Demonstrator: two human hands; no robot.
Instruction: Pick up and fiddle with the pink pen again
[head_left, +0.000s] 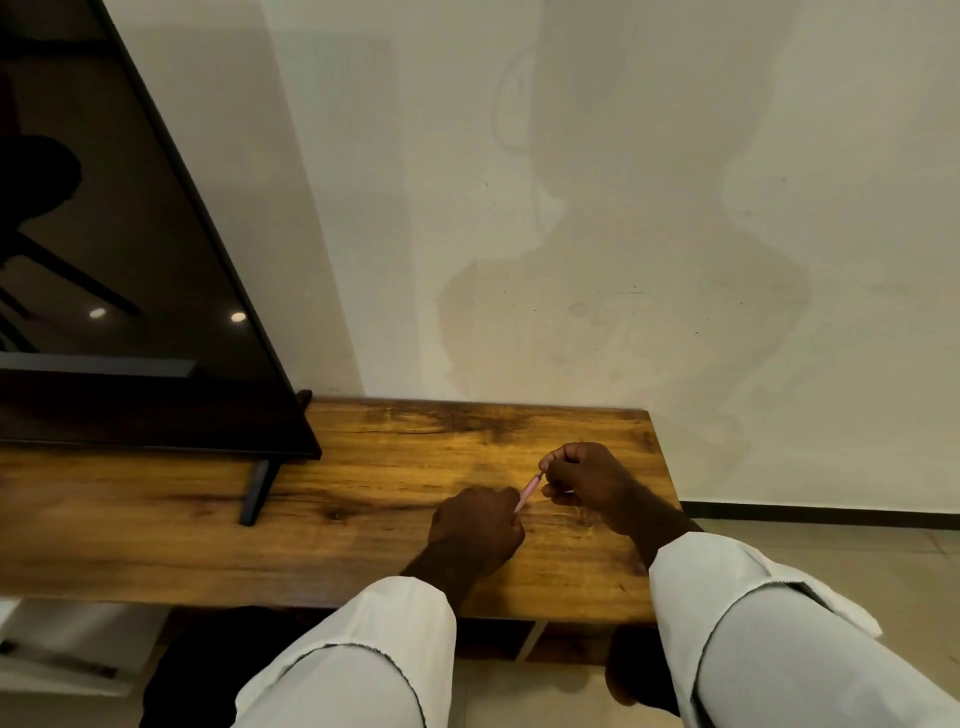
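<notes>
Both hands over the right part of the wooden surface (363, 519). Left hand (475, 527), grip curled round the lower end of a slim pink pen (527, 492); right hand (584, 480), grip pinching its upper tip. Pen slanted between them, just above the wood. Far left, a dark television (130, 260) on a black foot (257, 491), well apart. Behind, a stained pale wall (623, 234). White sleeves (363, 649) near.

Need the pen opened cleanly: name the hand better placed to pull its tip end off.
Right hand, probably: it pinches the far end of the pink pen, while the left hand grips the barrel over the wooden table.
</notes>
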